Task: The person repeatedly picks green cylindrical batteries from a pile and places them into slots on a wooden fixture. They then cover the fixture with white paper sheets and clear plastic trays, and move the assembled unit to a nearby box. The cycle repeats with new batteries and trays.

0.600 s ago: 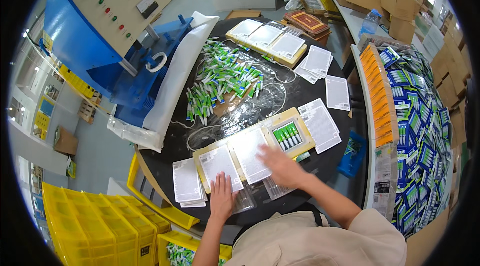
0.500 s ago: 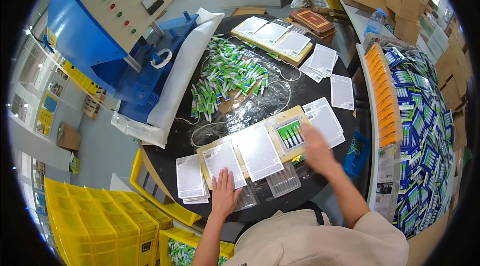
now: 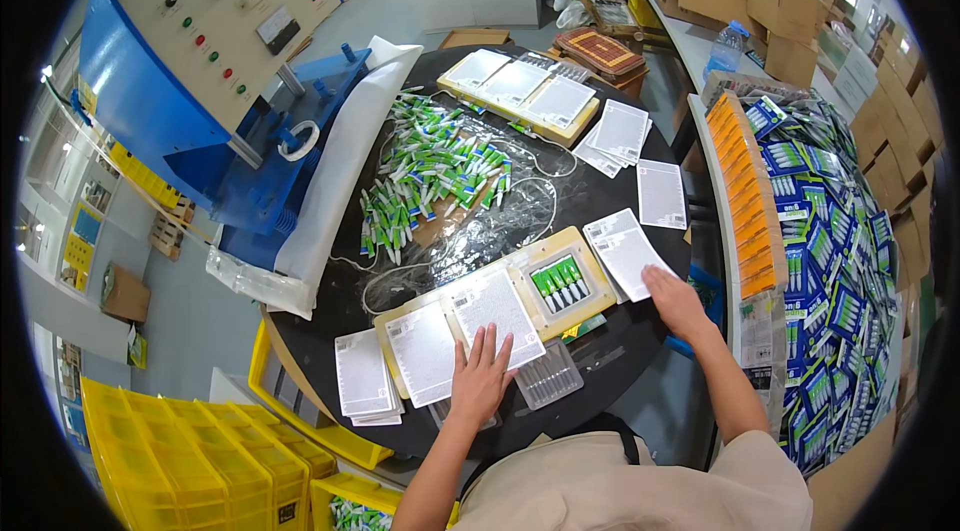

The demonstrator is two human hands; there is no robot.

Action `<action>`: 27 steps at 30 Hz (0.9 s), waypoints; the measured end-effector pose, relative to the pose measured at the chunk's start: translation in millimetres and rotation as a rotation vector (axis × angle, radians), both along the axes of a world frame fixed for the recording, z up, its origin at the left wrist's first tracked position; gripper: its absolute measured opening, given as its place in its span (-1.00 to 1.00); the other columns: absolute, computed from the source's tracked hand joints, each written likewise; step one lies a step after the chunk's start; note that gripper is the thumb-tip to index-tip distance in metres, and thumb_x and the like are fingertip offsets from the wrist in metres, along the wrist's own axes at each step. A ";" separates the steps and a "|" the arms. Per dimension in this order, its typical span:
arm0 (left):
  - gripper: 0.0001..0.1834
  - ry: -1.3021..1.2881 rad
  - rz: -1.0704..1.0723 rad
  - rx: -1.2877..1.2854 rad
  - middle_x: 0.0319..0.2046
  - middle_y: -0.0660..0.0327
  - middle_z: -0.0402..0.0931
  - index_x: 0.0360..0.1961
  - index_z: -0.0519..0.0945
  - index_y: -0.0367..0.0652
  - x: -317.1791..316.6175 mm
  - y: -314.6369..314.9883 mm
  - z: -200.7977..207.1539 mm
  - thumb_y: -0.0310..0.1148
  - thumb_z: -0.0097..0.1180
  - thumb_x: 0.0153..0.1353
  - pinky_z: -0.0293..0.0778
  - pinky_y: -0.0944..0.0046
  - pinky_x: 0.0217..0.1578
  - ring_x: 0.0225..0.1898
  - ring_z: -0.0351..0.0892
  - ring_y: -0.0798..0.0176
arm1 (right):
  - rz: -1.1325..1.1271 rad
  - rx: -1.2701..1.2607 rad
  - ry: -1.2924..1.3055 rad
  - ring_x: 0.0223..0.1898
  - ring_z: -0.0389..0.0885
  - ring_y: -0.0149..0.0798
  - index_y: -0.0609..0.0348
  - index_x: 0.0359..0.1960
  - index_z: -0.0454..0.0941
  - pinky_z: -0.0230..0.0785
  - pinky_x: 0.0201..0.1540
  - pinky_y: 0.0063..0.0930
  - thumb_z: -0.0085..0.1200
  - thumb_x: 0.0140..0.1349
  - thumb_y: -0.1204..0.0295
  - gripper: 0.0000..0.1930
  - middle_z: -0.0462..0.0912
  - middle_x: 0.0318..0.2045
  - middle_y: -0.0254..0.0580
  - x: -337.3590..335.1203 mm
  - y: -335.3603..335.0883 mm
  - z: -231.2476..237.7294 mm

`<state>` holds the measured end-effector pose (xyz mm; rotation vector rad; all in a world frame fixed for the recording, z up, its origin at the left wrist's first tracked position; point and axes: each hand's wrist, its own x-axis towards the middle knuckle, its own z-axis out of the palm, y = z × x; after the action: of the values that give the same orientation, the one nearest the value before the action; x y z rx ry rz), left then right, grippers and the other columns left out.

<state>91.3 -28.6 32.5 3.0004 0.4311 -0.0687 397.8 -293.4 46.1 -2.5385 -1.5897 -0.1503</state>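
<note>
My left hand (image 3: pixel 482 373) lies with fingers spread on the middle white card (image 3: pixel 494 305) of a cream tray mould (image 3: pixel 566 245). A second white card (image 3: pixel 430 351) covers the mould's left slot. In its right slot, uncovered, several small green-and-white glue tubes (image 3: pixel 560 284) lie side by side in a clear blister. My right hand (image 3: pixel 676 303) is at the lower right edge of a white card (image 3: pixel 625 249) beside the mould, its fingers closed on that edge; the thumb is partly hidden. Empty clear blister shells (image 3: pixel 550 376) rest against the mould's near side.
A heap of glue tubes (image 3: pixel 440 171) covers the table's far left. Beyond lies another loaded mould (image 3: pixel 520 91). Card stacks (image 3: pixel 365 376) flank the near mould. A blue machine (image 3: pixel 250 171) stands left, yellow crates (image 3: pixel 190 451) near left, and a bin of finished packs (image 3: pixel 830 281) right.
My right hand has moved from the tube-filled slot rightward to the card stack. My left hand has shifted from the left card onto the middle one. The whole view has shifted slightly.
</note>
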 end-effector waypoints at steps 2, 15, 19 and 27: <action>-0.27 -0.011 0.003 0.008 0.56 0.01 0.01 0.54 0.20 0.10 0.1 -2.6 -0.1 0.02 0.06 0.41 -0.07 -0.31 0.48 0.57 0.00 -0.04 | -0.033 0.255 -0.002 0.20 0.60 0.09 0.37 0.17 0.50 0.47 0.27 -0.14 0.00 0.17 0.61 -0.53 0.62 0.15 0.12 -11.3 9.1 27.9; -0.18 -0.036 0.334 -0.109 0.57 -0.01 -0.01 0.52 0.21 -0.08 -89.2 25.3 5.7 0.06 0.12 0.35 -0.20 -0.36 0.48 0.59 -0.08 -0.07 | 0.130 0.076 -0.135 0.32 0.50 0.04 0.30 0.25 0.51 0.30 0.38 -0.07 0.01 0.29 0.43 -0.52 0.53 0.27 0.14 -101.9 81.6 -29.5; -0.16 -0.026 0.318 -0.096 0.58 0.01 -0.04 0.54 0.19 -0.03 -88.5 29.5 -7.2 0.12 0.09 0.35 -0.24 -0.43 0.46 0.59 -0.10 -0.05 | 0.150 -0.230 0.056 0.48 0.25 0.11 0.31 0.37 0.36 0.13 0.45 0.11 0.07 0.24 0.43 -0.39 0.28 0.45 0.18 -94.7 87.8 -5.0; -0.19 -0.042 0.339 -0.084 0.57 0.04 -0.01 0.52 0.25 0.01 -85.1 30.1 -7.4 0.15 0.06 0.36 -0.33 -0.47 0.46 0.59 -0.09 0.00 | 0.326 -0.006 0.233 0.58 -0.02 0.11 0.07 0.48 0.25 -0.15 0.55 0.17 0.09 0.36 0.00 -0.26 0.07 0.54 0.16 -134.1 157.0 10.4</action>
<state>6.2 1.5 25.1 2.7961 0.8989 0.0044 263.7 -136.4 56.5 -2.1642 -1.8722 0.1790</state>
